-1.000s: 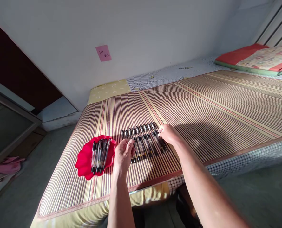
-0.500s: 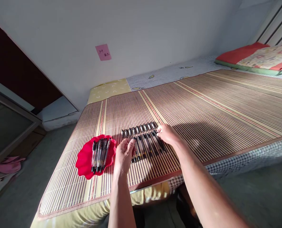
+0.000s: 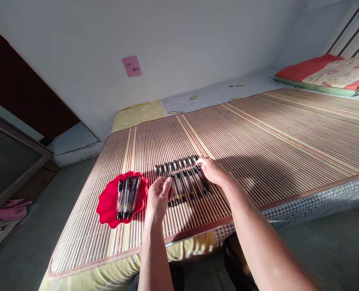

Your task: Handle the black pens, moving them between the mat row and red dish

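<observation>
A row of black-capped clear pens (image 3: 185, 184) lies side by side on the bamboo mat (image 3: 240, 133), caps toward the wall. My right hand (image 3: 210, 169) is at the row's right end, fingertips pinched at the upper part of the last pen. Over the row's left end rests my left hand (image 3: 158, 196), fingers curled inward with the thumb on top; it covers parts of the leftmost pens, and whether it grips anything is hidden. To its left, a red scalloped plate (image 3: 106, 204) holds several more of these pens (image 3: 127, 198).
The mat covers a bed with a patterned sheet (image 3: 203, 93). Folded red and floral bedding (image 3: 327, 74) lies at the far right. A pink note (image 3: 131, 66) is stuck on the wall behind. The bed's front edge (image 3: 194, 246) runs just below my forearms.
My right hand has shifted slightly left and up along the end of the row. My left hand, the plate and the row of pens look the same.
</observation>
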### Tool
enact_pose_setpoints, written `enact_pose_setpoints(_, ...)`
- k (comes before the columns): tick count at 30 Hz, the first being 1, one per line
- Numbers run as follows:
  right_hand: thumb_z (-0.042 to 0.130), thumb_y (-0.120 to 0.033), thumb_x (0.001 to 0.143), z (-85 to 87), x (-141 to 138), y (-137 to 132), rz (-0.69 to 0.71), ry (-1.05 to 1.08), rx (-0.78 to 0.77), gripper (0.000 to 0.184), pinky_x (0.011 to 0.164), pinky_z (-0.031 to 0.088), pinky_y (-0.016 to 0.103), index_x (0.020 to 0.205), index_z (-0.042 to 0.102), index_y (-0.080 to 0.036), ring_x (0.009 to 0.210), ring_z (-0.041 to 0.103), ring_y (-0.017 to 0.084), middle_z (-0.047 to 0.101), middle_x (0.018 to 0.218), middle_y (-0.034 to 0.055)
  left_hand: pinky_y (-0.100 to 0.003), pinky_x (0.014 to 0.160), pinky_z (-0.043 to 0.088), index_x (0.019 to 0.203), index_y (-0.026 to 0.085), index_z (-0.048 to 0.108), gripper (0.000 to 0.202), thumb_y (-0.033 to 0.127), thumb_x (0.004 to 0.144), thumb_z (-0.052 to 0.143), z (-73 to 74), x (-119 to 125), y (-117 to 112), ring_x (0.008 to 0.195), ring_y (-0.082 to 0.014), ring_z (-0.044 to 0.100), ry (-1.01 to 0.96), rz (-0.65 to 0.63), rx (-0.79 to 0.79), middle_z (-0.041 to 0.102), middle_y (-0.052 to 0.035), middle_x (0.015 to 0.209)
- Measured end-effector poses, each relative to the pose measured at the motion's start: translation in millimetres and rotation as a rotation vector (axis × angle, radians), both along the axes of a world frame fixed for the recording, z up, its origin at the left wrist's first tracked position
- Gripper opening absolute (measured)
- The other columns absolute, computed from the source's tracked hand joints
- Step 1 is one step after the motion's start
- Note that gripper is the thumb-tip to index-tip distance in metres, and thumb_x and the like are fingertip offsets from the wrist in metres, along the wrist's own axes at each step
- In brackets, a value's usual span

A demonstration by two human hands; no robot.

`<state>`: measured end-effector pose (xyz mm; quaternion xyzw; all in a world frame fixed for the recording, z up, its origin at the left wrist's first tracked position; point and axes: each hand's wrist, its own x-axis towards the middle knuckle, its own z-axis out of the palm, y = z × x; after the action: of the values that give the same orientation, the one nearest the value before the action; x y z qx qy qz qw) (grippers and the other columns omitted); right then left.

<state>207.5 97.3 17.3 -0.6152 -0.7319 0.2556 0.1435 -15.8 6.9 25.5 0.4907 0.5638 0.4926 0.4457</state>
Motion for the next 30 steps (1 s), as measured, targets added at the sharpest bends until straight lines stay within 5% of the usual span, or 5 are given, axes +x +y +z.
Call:
enact_pose_setpoints(24, 0.041, -0.012, 0.104, -0.3, -1.9, -0.7, -0.010, 0.018, -0.025, 0.041, 0.053, 0.040, 0.026, 0.132, 0.069, -0.022, 0.069, 0.064, 0.015, 0.071, 0.128, 0.0117, -0.020, 0.052, 0.032, 0.077, 0.018, 0.060, 0.044, 0.059, 0.093, 0.063, -1.8, -2.0, 0.7, 0.054, -0.0083, 0.044, 0.038, -0.032, -0.012, 0.057, 0.0017, 0.064)
enact_pose_setpoints(30, 0.049, -0.004, 0.099, 2.3, -0.2, -1.4, -0.076, 0.052, -0.043, 0.042, 0.055, 0.042, 0.026, 0.136, 0.066, -0.014, 0.071, 0.065, 0.016, 0.076, 0.112, 0.0123, -0.021, 0.050, 0.033, 0.079, 0.018, 0.062, 0.044, 0.060, 0.088, 0.068, -3.9, 0.5, 2.7, 0.052, -0.0087, 0.046, -0.021, -0.007, 0.014, 0.058, 0.0020, 0.062)
